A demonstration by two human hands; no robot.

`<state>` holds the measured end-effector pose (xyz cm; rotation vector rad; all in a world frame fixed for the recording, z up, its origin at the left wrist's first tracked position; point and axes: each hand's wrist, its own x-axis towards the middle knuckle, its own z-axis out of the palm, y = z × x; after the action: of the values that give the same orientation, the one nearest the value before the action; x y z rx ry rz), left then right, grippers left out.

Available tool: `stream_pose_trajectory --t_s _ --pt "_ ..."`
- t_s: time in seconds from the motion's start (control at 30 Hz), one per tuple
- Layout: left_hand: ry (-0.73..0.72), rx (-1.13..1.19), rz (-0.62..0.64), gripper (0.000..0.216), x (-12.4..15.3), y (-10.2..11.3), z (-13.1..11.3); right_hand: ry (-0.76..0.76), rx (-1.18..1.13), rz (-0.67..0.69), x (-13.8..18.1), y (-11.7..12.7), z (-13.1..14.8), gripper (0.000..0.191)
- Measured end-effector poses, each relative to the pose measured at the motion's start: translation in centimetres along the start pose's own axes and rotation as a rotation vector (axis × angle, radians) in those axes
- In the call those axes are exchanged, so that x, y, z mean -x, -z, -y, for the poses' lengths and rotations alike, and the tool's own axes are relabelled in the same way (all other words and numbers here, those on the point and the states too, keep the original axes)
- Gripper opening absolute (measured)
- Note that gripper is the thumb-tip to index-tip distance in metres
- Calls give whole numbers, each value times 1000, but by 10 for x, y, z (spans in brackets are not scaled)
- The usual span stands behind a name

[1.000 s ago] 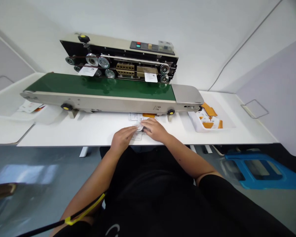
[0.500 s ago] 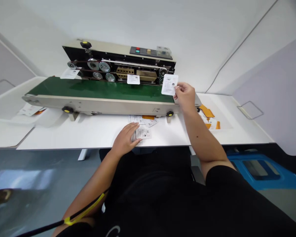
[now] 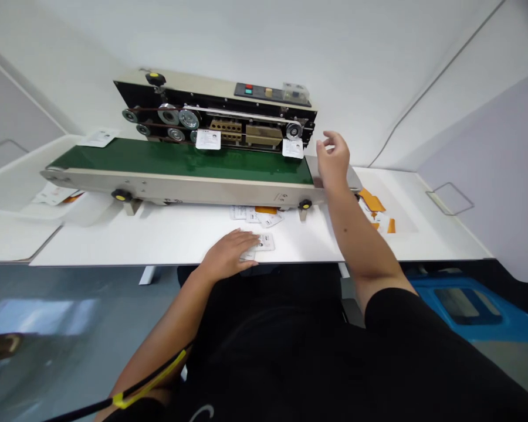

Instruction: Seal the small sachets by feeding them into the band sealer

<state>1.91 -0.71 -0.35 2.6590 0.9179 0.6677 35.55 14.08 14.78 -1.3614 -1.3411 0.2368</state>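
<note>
A band sealing machine with a green conveyor belt stands on the white table. My right hand hovers open above the belt's right end, just right of a white pouch caught in the sealer's entry. A second pouch rides mid-machine, and a third lies past the left end. My left hand lies flat on a small pile of white pouches at the table's front edge.
More loose pouches lie under the belt frame. A tray with orange-and-white packets sits at the right. A white bin with sealed pouches is at the left. A blue stool stands on the floor, right.
My right hand carried a pouch from the table to the sealer's entry and let it go. The pouches on the belt travelled left. My left hand stayed on the pile.
</note>
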Motion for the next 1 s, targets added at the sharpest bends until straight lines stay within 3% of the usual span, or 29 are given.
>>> stream_pose_trajectory --t_s 0.07,0.1,0.2,0.27,0.37,0.5,0.63,0.8,0.9,1.0 --pt "-23 36 -10 45 2 0 -1 152 12 39 48 5 8 40" --pt "-26 56 -22 40 3 -1 -1 232 9 140 76 5 10 40" --pt "5 89 -106 37 7 -4 0 482 25 660 158 -1 8 56" --pt "31 85 -186 38 10 -6 3 553 80 869 196 -10 2 65" --pt "70 76 -244 41 13 -8 6 486 150 895 216 -22 -4 34" --pt "207 89 -271 56 12 -8 5 262 44 729 185 -15 2 20" --pt "267 96 -320 53 11 -8 4 -69 -234 552 126 9 10 28" --pt "207 54 -338 49 10 -9 6 -172 -315 351 33 26 -3 24" --pt "193 41 -346 47 11 -10 7 -231 -230 277 -17 23 -18 13" --pt "182 35 -359 45 11 -11 8 -329 -200 223 -48 14 -29 21"
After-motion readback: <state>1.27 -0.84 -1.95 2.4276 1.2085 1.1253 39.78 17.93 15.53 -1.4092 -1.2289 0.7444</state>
